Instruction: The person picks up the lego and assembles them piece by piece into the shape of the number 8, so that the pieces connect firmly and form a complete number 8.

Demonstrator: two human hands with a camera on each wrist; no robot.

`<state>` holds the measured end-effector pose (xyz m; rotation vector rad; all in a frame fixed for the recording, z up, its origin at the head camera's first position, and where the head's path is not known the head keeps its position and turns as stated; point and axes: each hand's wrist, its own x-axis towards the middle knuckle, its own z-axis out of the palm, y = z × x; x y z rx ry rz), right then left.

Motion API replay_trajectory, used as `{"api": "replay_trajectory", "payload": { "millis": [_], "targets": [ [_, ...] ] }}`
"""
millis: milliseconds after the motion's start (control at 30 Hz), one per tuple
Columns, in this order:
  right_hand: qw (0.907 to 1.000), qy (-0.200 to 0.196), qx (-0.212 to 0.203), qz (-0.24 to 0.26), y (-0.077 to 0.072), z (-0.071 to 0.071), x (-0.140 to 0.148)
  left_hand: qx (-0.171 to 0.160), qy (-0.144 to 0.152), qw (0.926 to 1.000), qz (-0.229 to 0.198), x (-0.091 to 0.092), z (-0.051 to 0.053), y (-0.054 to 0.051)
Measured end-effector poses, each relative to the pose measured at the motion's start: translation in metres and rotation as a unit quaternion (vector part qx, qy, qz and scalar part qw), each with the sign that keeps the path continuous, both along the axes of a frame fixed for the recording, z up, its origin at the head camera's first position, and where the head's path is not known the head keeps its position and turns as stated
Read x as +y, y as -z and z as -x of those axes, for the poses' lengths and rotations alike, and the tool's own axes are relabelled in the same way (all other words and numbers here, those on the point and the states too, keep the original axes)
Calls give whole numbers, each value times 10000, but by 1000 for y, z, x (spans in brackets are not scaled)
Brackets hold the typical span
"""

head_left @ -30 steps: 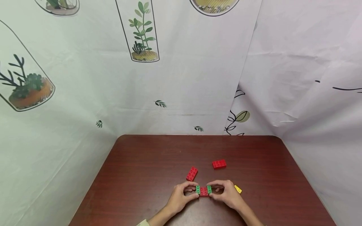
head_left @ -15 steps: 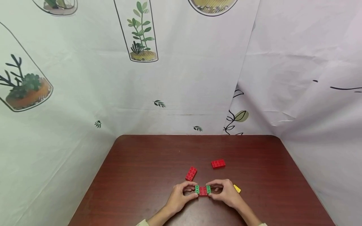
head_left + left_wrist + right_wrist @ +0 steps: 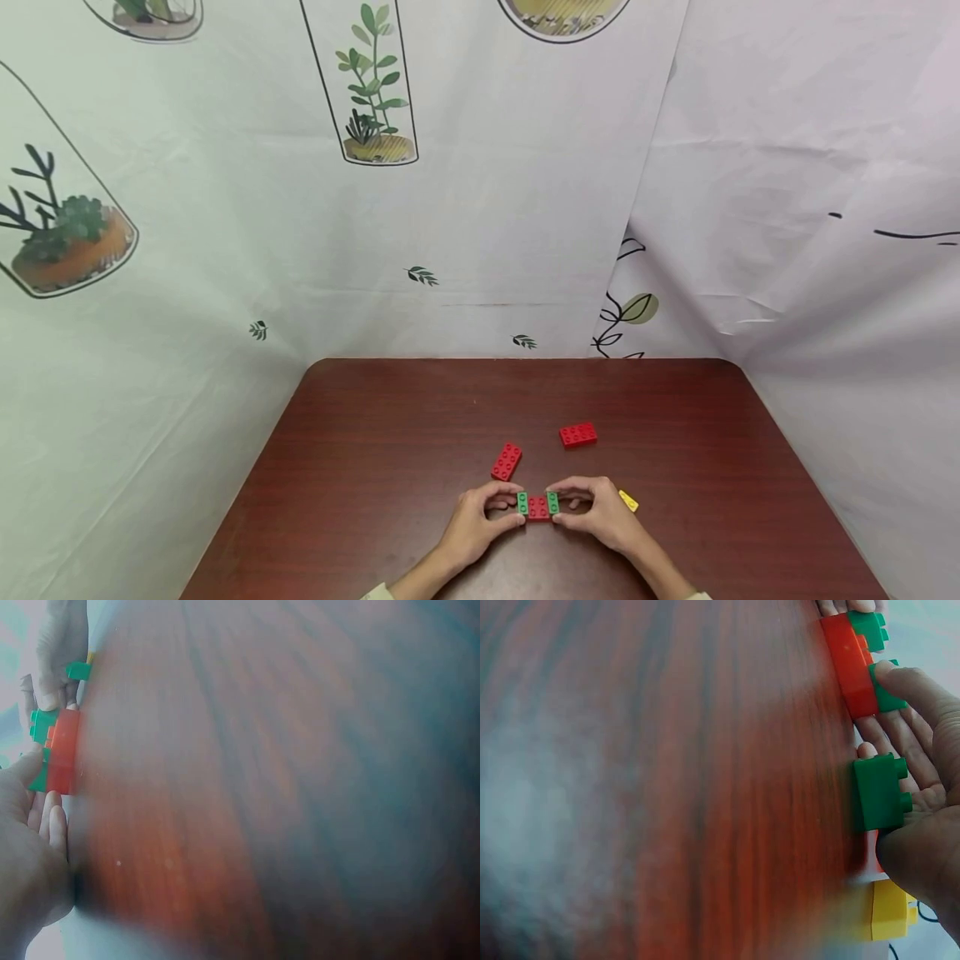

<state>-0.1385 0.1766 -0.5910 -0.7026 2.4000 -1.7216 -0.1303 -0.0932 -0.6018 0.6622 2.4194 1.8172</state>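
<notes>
The red brick [image 3: 538,508] lies level, studs up, its long side running left to right. Two green bricks sit on its ends, the left green brick [image 3: 522,502] and the right green brick [image 3: 552,502], each showing two studs. Between them four red studs are bare. The left hand [image 3: 476,525] pinches the left green brick, thumb on the near side; the right hand [image 3: 603,517] pinches the right green brick likewise. A third green brick [image 3: 879,793], studs up, stands apart near the right hand's thumb base.
</notes>
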Motion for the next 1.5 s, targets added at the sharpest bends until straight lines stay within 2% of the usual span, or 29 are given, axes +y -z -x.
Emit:
{"api": "replay_trajectory", "payload": {
  "millis": [233,600,933,1033,1200,1333,1500],
  "targets": [
    [10000,-49,-37,37,0,0,3,-218,21,9997,65,0,0,-1],
    [9996,-46,-250,94,4,0,3,-262,160,9995,48,-3,2,0],
    [9990,-164,-332,240,7,2,2,-872,266,9956,-205,-9,4,-5],
    [9991,-190,-265,289,8,2,2,-730,282,9964,-323,-10,5,-7],
    [9991,-192,-179,338,9,2,2,-298,170,9980,-539,-14,9,-12],
    [9991,-190,-186,336,8,2,3,-70,-194,9980,-597,-17,14,-15],
    [9993,-179,-157,301,6,2,3,132,-630,9971,-416,-18,19,-18]
  ]
}}
